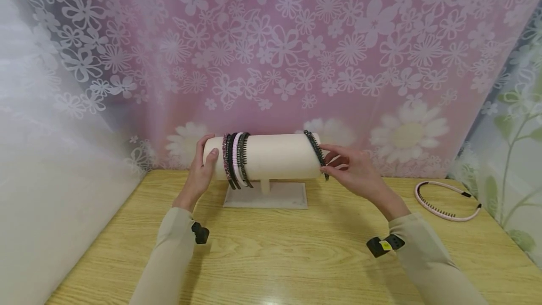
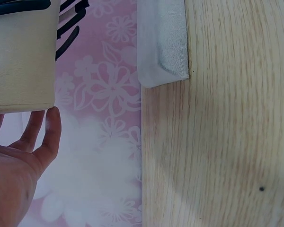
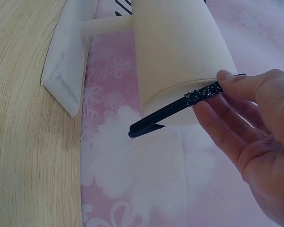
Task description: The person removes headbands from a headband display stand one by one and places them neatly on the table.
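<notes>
A cream padded cylinder on a headband stand [image 1: 279, 156] lies crosswise in the head view. My left hand [image 1: 201, 171] holds its left end, the thumb resting on the front. In the left wrist view its fingertips [image 2: 53, 118] touch the end's edge. At the right end, my right hand [image 1: 356, 169] pinches a dark headband with sparkly beads [image 3: 203, 93] between thumb and fingers. This headband sits slanted over the cylinder's rim, its black tips hanging free in the right wrist view. Several headbands [image 1: 235, 160], pinkish, black, pale pink and dark, sit side by side toward the left end.
A pale pink toothed headband [image 1: 446, 215] lies on the wooden table [image 1: 271, 253] at the right. The stand's white base [image 1: 264, 199] rests near the table's back edge. Behind hangs a pink flowered curtain [image 1: 288, 51], and a pale wall [image 1: 63, 164] borders the left.
</notes>
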`<action>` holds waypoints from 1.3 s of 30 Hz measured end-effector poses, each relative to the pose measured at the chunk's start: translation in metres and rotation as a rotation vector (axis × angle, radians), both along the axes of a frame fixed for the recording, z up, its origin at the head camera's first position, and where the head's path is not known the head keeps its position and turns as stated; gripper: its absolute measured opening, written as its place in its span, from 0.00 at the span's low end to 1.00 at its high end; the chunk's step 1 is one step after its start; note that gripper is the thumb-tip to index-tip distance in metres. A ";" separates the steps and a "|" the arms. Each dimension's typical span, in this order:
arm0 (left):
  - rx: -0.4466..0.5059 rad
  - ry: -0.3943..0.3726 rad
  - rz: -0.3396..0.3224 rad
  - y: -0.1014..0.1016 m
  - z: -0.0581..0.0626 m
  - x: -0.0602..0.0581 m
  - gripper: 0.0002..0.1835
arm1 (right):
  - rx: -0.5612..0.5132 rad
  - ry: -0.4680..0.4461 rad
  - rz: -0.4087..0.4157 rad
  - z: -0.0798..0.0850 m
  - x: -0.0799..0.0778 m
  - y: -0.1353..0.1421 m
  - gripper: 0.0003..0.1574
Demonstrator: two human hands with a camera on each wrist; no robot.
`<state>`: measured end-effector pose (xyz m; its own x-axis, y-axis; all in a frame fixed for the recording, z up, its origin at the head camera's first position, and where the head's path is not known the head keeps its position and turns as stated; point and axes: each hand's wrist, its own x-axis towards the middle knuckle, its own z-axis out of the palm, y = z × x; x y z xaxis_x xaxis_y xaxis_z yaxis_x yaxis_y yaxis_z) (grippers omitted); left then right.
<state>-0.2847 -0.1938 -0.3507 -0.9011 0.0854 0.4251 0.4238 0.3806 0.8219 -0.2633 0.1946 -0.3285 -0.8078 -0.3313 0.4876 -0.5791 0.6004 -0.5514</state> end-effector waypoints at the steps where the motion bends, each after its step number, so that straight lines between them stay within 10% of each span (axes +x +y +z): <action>1: -0.002 0.003 0.002 0.000 0.000 0.000 0.29 | -0.001 -0.001 -0.001 0.000 0.000 0.000 0.33; 12: -0.008 0.023 0.040 -0.010 -0.030 -0.029 0.28 | -0.022 0.002 -0.014 -0.002 0.001 0.002 0.33; 26: 0.000 0.033 0.033 -0.010 -0.031 -0.030 0.28 | -0.070 0.074 -0.005 -0.002 0.003 0.007 0.33; 39: -0.035 0.013 0.028 0.002 0.000 0.002 0.29 | -0.022 0.091 -0.045 -0.005 0.009 0.023 0.33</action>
<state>-0.2828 -0.1917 -0.3509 -0.8977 0.0747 0.4343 0.4233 0.4207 0.8024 -0.2539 0.2177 -0.3334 -0.7736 -0.2842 0.5664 -0.6002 0.6152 -0.5111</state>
